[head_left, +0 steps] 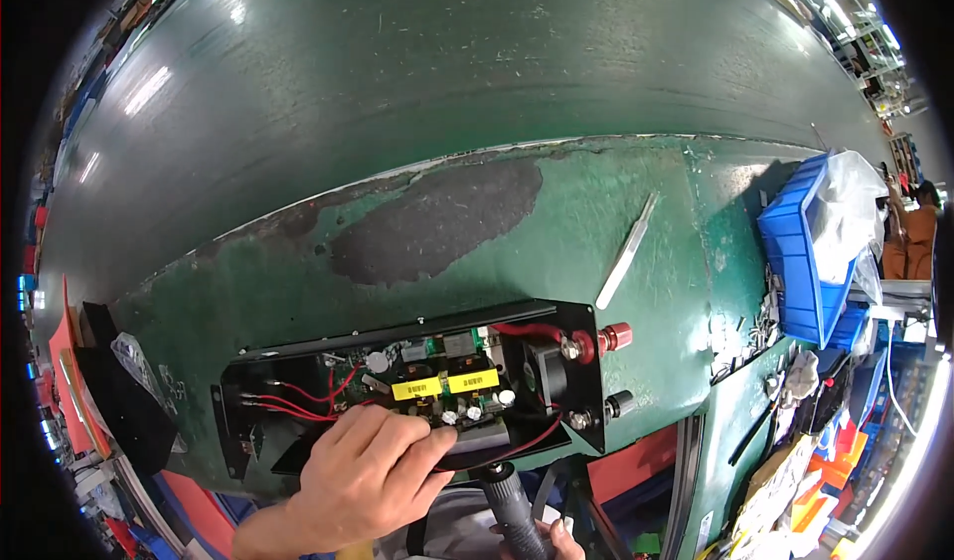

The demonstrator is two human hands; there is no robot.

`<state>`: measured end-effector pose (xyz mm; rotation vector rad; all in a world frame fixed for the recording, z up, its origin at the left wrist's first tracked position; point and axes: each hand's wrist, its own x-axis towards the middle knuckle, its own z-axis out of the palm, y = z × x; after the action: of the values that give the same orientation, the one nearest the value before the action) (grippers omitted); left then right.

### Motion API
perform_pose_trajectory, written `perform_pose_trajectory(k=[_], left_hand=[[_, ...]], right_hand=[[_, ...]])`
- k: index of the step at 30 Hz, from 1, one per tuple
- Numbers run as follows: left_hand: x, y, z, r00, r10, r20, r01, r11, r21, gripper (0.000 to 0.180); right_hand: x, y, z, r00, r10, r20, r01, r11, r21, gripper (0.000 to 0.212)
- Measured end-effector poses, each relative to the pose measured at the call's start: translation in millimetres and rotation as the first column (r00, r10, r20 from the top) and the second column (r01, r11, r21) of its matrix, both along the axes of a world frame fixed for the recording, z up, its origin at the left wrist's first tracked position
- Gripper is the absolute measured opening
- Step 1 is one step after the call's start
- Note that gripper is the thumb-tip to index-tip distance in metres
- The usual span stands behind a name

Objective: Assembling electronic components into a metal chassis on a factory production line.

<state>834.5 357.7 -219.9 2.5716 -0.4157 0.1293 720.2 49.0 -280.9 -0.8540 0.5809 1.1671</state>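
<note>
A long black metal case (473, 317) lies open on the green bench, with a circuit board (437, 346), two yellow-labelled parts and red wires inside. At its right end sit a black fan (547, 376), a red terminal (615, 337) and a black terminal (621, 403). My left hand (373, 471) reaches over the case's near edge, fingers bent and pressed together beside the board; what they pinch is hidden. Below the near edge, my right hand (564, 542) is only partly in view. It is closed around a black cylindrical electric screwdriver (515, 510), held upright.
A white-handled slim tool (628, 252) lies beyond the case. At the right stand a blue bin (795, 252) with clear plastic bags and a scatter of small metal parts (752, 333). A black panel (124, 386) leans at the left. A dark worn patch (437, 217) marks the bench.
</note>
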Motion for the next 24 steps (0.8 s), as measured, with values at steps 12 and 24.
perform_pose_trajectory(k=[12, 24], left_hand=[[0, 0, 3, 0.999, 0.017, -0.034, -0.017, 1.0, -0.008, 0.05], [-3, 0, 0, 1.0, 0.014, -0.018, -0.014, 1.0, -0.005, 0.052]], right_hand=[[-17, -5, -23, 0.979, 0.006, -0.203, 0.015, 0.995, 0.101, 0.106], [-30, -14, -26, 0.974, -0.009, -0.226, 0.023, 0.998, 0.058, 0.114]])
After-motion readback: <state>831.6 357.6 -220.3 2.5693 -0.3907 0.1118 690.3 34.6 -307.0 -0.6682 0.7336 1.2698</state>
